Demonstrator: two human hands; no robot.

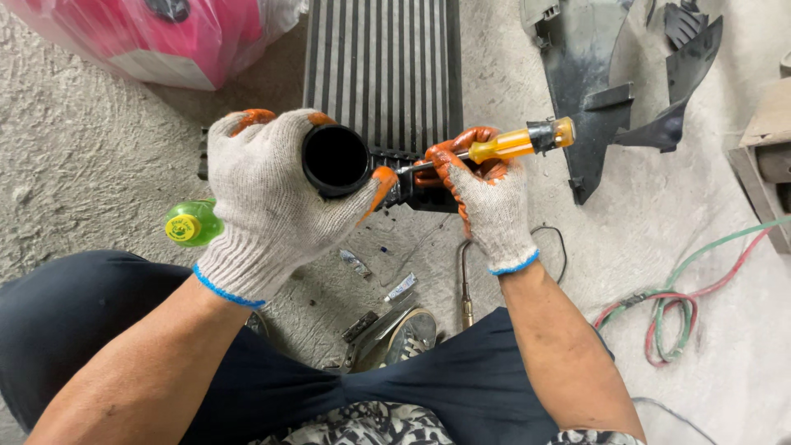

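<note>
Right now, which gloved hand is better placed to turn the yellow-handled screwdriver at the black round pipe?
Probably the right hand: it already grips the yellow-handled screwdriver, its tip toward the black round pipe. The left hand is wrapped around that pipe.

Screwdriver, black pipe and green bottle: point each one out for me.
Screwdriver [512, 145]: head view, on its yellow handle.
Black pipe [334, 160]: head view, on its dark open end.
Green bottle [186, 225]: head view, near its yellow cap.
</note>
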